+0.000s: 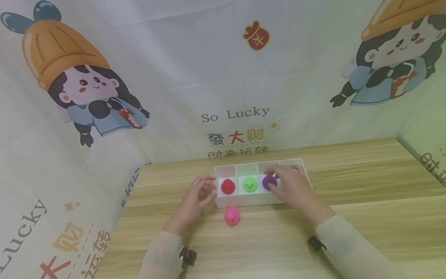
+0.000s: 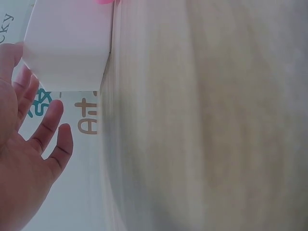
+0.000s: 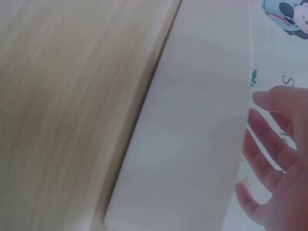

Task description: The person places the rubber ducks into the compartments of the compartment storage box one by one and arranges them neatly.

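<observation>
A white divided box (image 1: pixel 251 200) stands on the table, with a red duck (image 1: pixel 228 186), a green duck (image 1: pixel 249 184) and a purple duck (image 1: pixel 269 182) in separate compartments from left to right. On the table before it sits a pink duck (image 1: pixel 232 216). My right hand (image 1: pixel 292 186) reaches over the front wall, thumb and forefinger spread about the purple duck. In the right wrist view its fingertips dip behind the box's rim, and no purple shows between thumb and fingers. My left hand (image 1: pixel 196 195) is at the box's left end, fingers loosely bent, fingertips right at the rim.
The wooden table (image 1: pixel 369 224) backs onto a printed cloth (image 1: pixel 181 85) hung on several sides. A fourth compartment lies at the box's right end, partly covered by my right hand. Small black devices are worn at both wrists.
</observation>
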### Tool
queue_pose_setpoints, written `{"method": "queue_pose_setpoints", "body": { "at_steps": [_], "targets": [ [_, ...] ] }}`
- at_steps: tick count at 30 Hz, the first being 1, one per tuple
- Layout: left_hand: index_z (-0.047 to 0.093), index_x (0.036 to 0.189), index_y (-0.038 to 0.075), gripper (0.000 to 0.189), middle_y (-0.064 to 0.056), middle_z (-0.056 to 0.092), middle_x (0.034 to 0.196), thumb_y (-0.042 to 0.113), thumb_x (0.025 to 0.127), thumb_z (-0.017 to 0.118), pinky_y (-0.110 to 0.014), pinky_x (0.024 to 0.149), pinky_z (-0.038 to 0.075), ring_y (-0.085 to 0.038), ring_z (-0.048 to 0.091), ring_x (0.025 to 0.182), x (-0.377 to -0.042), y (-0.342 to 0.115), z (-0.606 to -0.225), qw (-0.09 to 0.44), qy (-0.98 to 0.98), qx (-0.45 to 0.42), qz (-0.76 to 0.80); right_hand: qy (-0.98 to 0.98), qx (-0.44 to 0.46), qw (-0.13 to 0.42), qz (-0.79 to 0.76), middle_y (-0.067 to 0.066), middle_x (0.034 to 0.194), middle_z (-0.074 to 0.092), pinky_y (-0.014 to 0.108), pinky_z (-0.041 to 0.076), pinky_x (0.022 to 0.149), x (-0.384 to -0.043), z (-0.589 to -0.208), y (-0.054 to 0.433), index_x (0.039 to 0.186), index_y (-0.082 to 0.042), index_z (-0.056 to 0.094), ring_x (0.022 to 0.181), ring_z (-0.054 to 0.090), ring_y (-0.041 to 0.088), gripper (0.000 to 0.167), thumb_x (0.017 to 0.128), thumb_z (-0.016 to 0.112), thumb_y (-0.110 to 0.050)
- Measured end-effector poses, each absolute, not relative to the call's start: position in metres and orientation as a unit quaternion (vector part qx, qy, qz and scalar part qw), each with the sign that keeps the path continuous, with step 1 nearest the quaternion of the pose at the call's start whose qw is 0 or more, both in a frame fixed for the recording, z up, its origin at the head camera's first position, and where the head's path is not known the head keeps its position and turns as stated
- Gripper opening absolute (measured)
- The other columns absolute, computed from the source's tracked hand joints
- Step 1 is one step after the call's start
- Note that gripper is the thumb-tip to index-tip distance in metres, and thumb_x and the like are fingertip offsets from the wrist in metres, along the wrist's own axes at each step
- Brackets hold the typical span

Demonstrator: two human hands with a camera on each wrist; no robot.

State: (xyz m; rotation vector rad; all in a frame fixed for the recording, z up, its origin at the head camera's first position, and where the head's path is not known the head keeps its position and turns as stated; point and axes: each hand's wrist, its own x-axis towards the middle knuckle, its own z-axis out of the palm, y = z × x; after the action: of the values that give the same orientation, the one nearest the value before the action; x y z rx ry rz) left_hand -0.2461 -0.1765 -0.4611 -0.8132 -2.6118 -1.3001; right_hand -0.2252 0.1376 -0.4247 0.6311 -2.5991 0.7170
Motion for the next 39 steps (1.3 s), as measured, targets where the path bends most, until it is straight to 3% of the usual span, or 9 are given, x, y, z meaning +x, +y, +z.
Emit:
{"method": "queue_pose_setpoints", "body": {
  "at_steps": [4,13,27,39],
  "targets": [
    [0.052,0.096,0.017,0.018,0.004,0.042,0.125,0.024,0.083,0.061,-0.039,0.077,0.043,-0.017,0.047,0.092,-0.247,-0.178,-0.464,0.059,-0.866,-0.267,-0.418,-0.914,0.241,0.195,0.262,-0.009,0.089,0.061,0.041,0.027,0.085,-0.223,-0.423,0.136,0.097,-0.019,0.058,0.079,0.056,0.012,0.026,0.074,0.07,-0.022],
    [0.052,0.096,0.017,0.017,0.004,0.042,0.124,0.022,0.083,0.062,-0.038,0.076,0.043,-0.016,0.047,0.091,-0.246,-0.178,-0.465,0.063,-0.869,-0.264,-0.413,-0.897,0.26,0.219,0.282,-0.012,0.08,0.059,0.038,0.029,0.084,-0.213,-0.426,0.133,0.089,-0.02,0.059,0.074,0.055,0.01,0.021,0.072,0.07,-0.015],
    [0.053,0.096,0.017,0.017,0.005,0.043,0.125,0.02,0.082,0.062,-0.041,0.076,0.044,-0.023,0.049,0.092,-0.248,-0.179,-0.467,0.072,-0.865,-0.265,-0.421,-0.89,0.289,0.223,0.274,-0.011,0.094,0.06,0.035,0.035,0.08,-0.196,-0.419,0.121,0.096,-0.019,0.06,0.083,0.055,0.007,0.025,0.073,0.069,-0.019],
    [0.053,0.096,0.019,0.017,0.007,0.042,0.124,0.022,0.082,0.063,-0.039,0.076,0.044,-0.02,0.049,0.092,-0.248,-0.178,-0.468,0.074,-0.868,-0.261,-0.416,-0.88,0.322,0.213,0.275,-0.01,0.09,0.059,0.033,0.039,0.071,-0.192,-0.42,0.113,0.094,-0.019,0.059,0.08,0.055,0.01,0.022,0.075,0.067,-0.021]
  ]
}}
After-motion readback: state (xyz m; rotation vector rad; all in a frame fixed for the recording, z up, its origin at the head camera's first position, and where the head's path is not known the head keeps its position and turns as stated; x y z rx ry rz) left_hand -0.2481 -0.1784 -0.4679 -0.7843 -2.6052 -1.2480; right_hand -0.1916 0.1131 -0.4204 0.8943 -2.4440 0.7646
